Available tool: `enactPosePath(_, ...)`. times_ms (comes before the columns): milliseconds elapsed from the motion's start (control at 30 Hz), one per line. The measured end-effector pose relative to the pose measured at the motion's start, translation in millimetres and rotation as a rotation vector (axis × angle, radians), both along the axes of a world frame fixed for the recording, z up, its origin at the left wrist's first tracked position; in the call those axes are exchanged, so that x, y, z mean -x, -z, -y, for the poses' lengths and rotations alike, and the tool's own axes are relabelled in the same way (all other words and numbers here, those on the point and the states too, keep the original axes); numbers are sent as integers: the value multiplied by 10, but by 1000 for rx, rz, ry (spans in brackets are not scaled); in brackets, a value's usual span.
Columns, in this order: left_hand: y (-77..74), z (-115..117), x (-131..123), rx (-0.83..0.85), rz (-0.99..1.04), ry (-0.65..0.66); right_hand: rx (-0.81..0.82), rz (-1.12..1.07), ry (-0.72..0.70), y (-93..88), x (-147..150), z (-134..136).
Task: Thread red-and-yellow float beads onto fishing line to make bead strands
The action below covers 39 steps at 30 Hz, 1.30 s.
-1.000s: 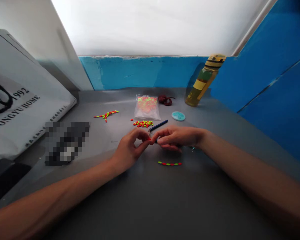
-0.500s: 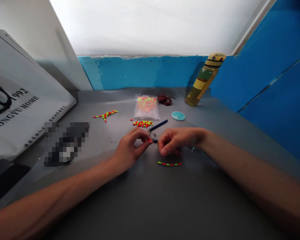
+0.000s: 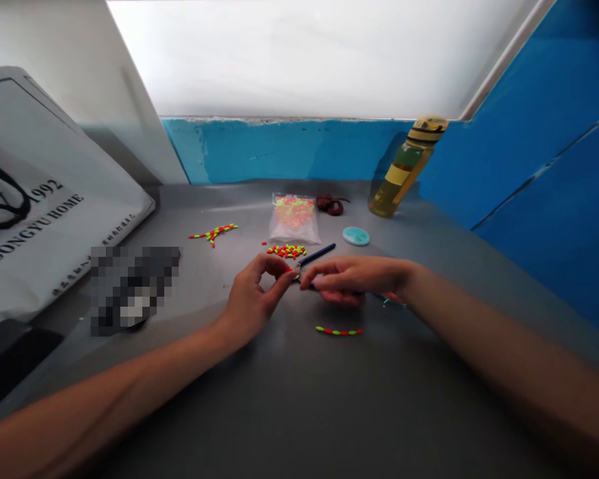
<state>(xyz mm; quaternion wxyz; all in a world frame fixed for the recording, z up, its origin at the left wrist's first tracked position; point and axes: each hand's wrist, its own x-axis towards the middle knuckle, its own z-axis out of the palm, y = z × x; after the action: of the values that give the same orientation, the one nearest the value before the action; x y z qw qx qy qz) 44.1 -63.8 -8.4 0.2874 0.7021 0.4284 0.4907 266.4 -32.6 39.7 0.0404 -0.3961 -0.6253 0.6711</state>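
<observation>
One bag of neon beads, left hand pinching red bead, right hand pinched beside it

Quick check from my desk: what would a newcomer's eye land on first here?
The neon red-and-green oval beads grab the eye: a loose pile mid-table and a short row nearer the person. The left hand and right hand work close together at the centre, and a yellow-banded drink bottle stands tilted by the blue wall at back right.

Left hand curled, right hand extended, fingers nearly touching.
</observation>
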Motion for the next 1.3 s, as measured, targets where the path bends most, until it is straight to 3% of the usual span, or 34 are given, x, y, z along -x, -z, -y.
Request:
enactPosePath(100,5,3,-7,-5,9,9,-271,-43,318,-40,101,32)
enactPosePath(167,11,-1,-8,-2,14,13,-472,-92,424,-36,158,45)
enactPosePath(300,20,-5,-7,-4,31,34,-771,-131,343,-9,225,96)
enactPosePath(433,24,-1,-6,-3,23,45,-920,-160,256,5,255,154)
enactPosePath(533,17,2,-8,-12,23,59,-886,-165,261,-2,263,159)
enactPosePath(633,4,6,-13,-24,20,79,-727,-218,304,-19,261,147)
enactPosePath(867,1,9,-16,38,-3,53,-343,-559,481,-28,255,122)
enactPosePath(1000,-5,13,-17,61,-16,37,-218,-692,567,-55,249,101)
enactPosePath(1133,-16,22,-19,35,-11,23,-240,-642,596,-6,247,65)
enactPosePath(1300,-10,18,-8,5,-23,-10,-502,-231,429,114,281,74)
